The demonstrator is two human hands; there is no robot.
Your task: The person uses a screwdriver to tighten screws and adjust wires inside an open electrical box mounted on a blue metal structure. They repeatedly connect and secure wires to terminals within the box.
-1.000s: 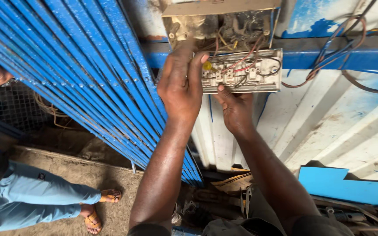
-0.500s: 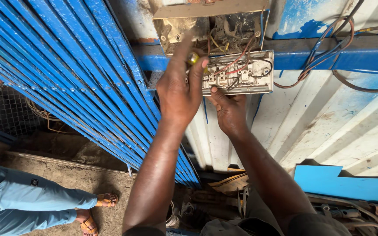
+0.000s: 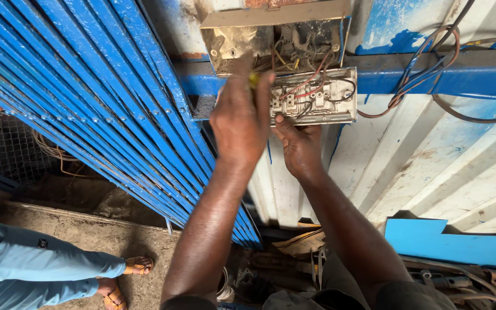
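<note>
Left hand: left hand (image 3: 241,117) raised with its back to the camera, fingers closed around a slim yellow-tipped tool (image 3: 253,79) whose end shows above the knuckles.
Right hand: right hand (image 3: 299,148) cupped under the switch plate (image 3: 315,97), thumb on its lower edge, gripping it.
Plate: pale, turned back-side out, long axis level, hanging just below the open wall box (image 3: 271,37) on red and dark wires (image 3: 305,86).
Key relation: plate's left end lies just right of the left hand and touches it; the tool stands upright, crosswise to the plate.
Nearer hand: right, holding from beneath.
Surroundings: blue metal shutter (image 3: 87,97) at left; another person's leg in light blue trousers (image 3: 41,270) on the floor below.
</note>
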